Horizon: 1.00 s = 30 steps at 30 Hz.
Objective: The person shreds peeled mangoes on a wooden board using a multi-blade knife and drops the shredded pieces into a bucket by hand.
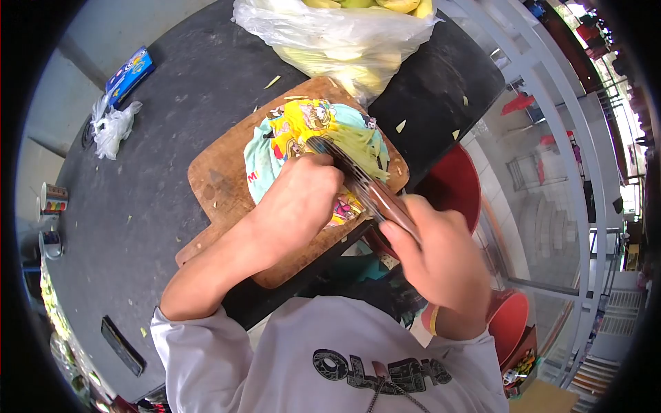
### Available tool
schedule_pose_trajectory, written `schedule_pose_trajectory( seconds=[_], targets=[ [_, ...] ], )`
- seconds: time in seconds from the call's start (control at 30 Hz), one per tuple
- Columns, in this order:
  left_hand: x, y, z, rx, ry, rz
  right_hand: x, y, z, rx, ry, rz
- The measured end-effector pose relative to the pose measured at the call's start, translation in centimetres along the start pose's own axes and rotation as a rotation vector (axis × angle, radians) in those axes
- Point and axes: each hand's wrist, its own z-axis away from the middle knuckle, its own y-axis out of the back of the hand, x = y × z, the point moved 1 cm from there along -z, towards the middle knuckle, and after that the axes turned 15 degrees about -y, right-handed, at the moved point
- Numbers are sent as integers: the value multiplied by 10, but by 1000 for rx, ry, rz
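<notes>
My right hand (441,255) is closed round the brown handle of a knife (390,205), its dark blade slanting up and left past my left hand. Close beside the blade my left hand (310,189) is curled over a colourful cartoon-print cloth (265,155); what its fingers hold, if anything, is hidden. Pale green shredded strips (368,148) lie on the cloth, to the right of the blade. Underneath the cloth is a wooden cutting board (219,180).
A plastic bag (330,48) of yellow-green fruit stands beyond the board on the black table (158,227). A blue packet (129,74) and a crumpled bag (113,131) lie far left, a phone-like black object (122,345) near left. A red tub (458,186) is below the right edge.
</notes>
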Motion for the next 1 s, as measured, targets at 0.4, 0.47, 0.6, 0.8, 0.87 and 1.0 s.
schedule_pose_trajectory(
  seconds=[0.4, 0.47, 0.6, 0.8, 0.87, 1.0],
  targets=[
    [-2, 6, -2, -25, 30, 16, 4, -16, -11, 30, -27, 48],
    [-2, 4, -2, -21, 13, 4, 1, -9, -5, 29, -34, 54],
    [-4, 7, -3, 11, 0, 26, -1, -8, -8, 13, -11, -83],
    [-6, 8, -4, -27, 7, 1, -1, -4, -11, -23, -113, -28],
    [-7, 9, -4, -30, 1, 6, -6, 3, -6, 19, -79, 2],
    [-9, 10, -4, -51, -1, 6, 6, -18, -21, -42, -177, -104]
  ],
)
